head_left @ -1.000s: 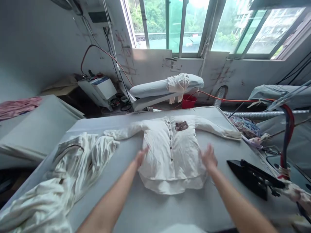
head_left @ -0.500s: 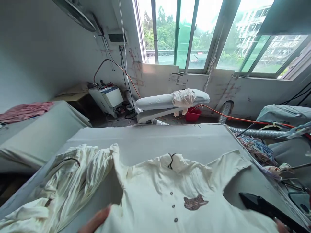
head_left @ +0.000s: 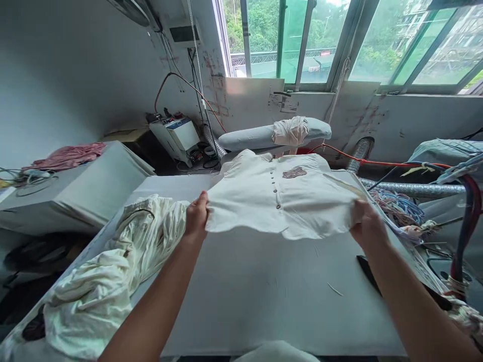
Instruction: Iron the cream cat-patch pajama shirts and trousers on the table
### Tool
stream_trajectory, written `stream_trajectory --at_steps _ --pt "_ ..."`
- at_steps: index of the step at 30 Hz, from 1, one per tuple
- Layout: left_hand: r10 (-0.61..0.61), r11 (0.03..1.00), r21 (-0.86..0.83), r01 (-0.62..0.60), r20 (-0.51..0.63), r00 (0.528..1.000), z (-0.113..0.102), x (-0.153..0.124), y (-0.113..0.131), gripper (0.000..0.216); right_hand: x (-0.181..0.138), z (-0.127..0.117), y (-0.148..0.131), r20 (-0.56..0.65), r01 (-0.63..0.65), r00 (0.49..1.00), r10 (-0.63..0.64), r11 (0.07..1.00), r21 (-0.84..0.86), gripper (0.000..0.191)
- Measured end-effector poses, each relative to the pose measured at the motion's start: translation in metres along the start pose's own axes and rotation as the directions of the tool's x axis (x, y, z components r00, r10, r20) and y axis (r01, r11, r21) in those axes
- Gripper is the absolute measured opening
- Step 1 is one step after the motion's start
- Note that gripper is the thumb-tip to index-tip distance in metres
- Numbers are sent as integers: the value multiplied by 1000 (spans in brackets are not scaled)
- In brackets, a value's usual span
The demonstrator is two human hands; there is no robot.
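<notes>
While we hold the white shirt (head_left: 279, 201) up off the padded table (head_left: 264, 291), it hangs stretched flat between our hands over the far half of the surface. Its hem is towards us, its collar away, and its buttoned front faces up. Our left hand (head_left: 196, 218) is pinched closed on the left corner of the hem, and our right hand (head_left: 366, 226) is clamped on the right corner. The cloth between them looks smooth, so we judge this piece nearly finished. The heap of pale garments (head_left: 113, 281) on the left of the table lies crumpled, and we take that to be what is left.

The table is broad and grey, bare in the middle apart from a few stray threads. A second padded table (head_left: 90, 186) stands to the left with a pink cloth (head_left: 68, 156) on its far end. Tall windows (head_left: 287, 40) run along the far wall, with green trees outside. Below them a sleeve board (head_left: 249, 137) juts out, a rag (head_left: 290, 131) wrapped round it. A white machine (head_left: 179, 134) sits in the far left corner among cables. A ribbed hose (head_left: 415, 189) lies along the right, near a tangle of coloured threads (head_left: 396, 208). The black iron (head_left: 367, 270) rests on the near right of the table, partly hidden by our right arm, and neither hand touches it. A small brown patch (head_left: 294, 172) marks the shirt's chest.
</notes>
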State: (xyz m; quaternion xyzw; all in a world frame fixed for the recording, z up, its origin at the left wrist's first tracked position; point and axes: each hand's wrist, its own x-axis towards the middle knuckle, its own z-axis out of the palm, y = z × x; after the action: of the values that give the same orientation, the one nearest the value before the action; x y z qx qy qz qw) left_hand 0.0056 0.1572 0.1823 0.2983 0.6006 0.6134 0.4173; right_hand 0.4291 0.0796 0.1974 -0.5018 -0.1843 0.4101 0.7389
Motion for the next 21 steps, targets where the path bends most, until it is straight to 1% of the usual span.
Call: stream_trajectory --at_steps 2,3,4,5,6,7,9,10,11,13,15,16,17,18,19,20,21 --pt "-109 993 65 103 96 989 -8 -7 -9 38 -4 -15 22 1 -121 993 122 986 -113 18" --pt "-185 978 121 167 151 971 -16 -10 -16 37 -8 -27 31 -1 -182 983 185 967 -180 20" --pt "-263 955 196 224 203 943 -28 -13 -24 38 -14 -41 41 -7 -244 968 250 937 -248 23" --pt "-347 917 292 271 251 904 -41 -16 -33 40 -21 -57 50 -10 -303 949 316 900 -314 27" --pt "-433 866 397 304 289 854 -55 -19 -45 42 -29 -73 59 -7 -359 923 386 852 -380 31" --pt "-519 802 502 324 315 795 -69 -22 -58 44 -39 -90 68 -4 -407 891 454 796 -448 36" --pt "-669 657 675 336 317 672 -95 -31 -89 43 -57 -123 88 -27 -451 833 553 650 -611 41" --pt "-728 580 744 333 289 622 -108 -36 -106 40 -66 -139 98 -55 -427 825 563 557 -712 41" --pt "-768 507 800 320 251 590 -119 -40 -122 38 -73 -153 106 -88 -373 837 540 445 -814 41" --pt "-808 383 888 256 188 559 -140 -47 -146 39 -83 -177 116 -125 -218 890 439 168 -961 43" --pt "-819 266 955 134 150 554 -156 -51 -156 38 -90 -189 115 -154 -118 925 348 -122 -985 44" --pt "-805 214 975 59 142 576 -159 -53 -155 36 -93 -189 112 -162 -90 935 316 -230 -969 43" --pt "-771 171 985 -18 145 620 -159 -57 -152 34 -98 -183 108 -155 -62 945 289 -307 -950 41" --pt "-711 145 985 -92 168 682 -154 -64 -148 32 -103 -173 106 -116 -15 954 275 -343 -939 39" --pt "-627 156 974 -166 228 745 -145 -74 -144 30 -111 -159 106 -33 66 958 285 -330 -942 36" --pt "-533 208 944 -255 328 780 -133 -88 -142 29 -120 -142 108 92 185 943 321 -272 -945 34" --pt "-435 285 888 -362 456 777 -119 -105 -142 28 -131 -124 113 241 322 900 365 -181 -929 32"
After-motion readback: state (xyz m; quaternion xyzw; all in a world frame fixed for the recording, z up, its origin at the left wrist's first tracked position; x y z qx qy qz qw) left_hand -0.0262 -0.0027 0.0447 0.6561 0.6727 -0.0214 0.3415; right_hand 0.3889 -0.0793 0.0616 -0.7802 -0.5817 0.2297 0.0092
